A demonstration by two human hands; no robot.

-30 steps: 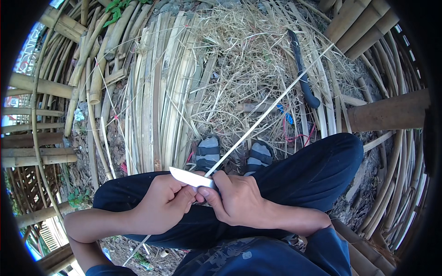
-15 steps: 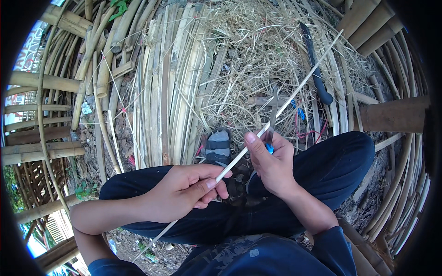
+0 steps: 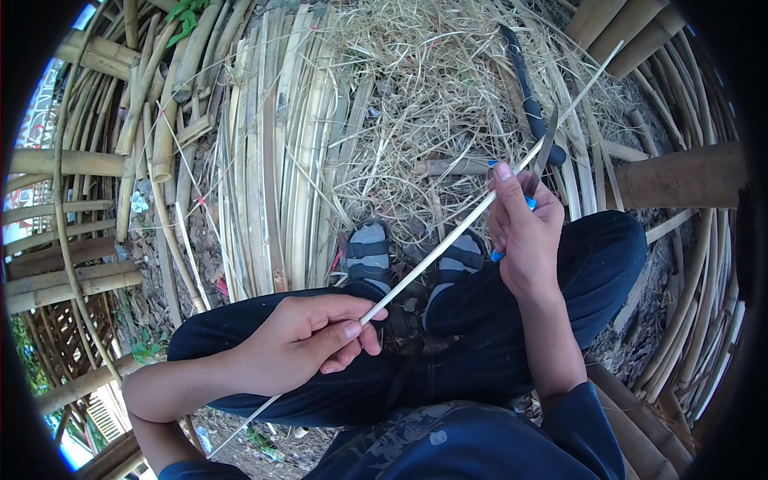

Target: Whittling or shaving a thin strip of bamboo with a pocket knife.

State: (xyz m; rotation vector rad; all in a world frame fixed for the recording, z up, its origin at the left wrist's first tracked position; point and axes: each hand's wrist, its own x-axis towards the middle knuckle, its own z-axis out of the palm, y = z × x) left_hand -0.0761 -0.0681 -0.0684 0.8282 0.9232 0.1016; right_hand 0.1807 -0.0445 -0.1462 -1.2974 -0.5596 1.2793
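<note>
left hand [image 3: 300, 348] pinches a thin bamboo strip [image 3: 448, 244] near its lower end; right hand [image 3: 524, 232], closed on a blue-handled knife [image 3: 538, 172], presses the strip further up. beyond both grips the strip runs free above bamboo shavings [image 3: 416, 88].

The thin bamboo strip [image 3: 448, 244] is pale cream, and the knife [image 3: 524, 210] shows a bright blue handle under a grey blade. The trousers [image 3: 552, 304] are plain dark navy, the sandals [image 3: 369, 254] grey with dark straps. Split bamboo slats [image 3: 272, 168] are tan and yellowish-green, the shavings [image 3: 424, 88] straw-coloured.
</note>
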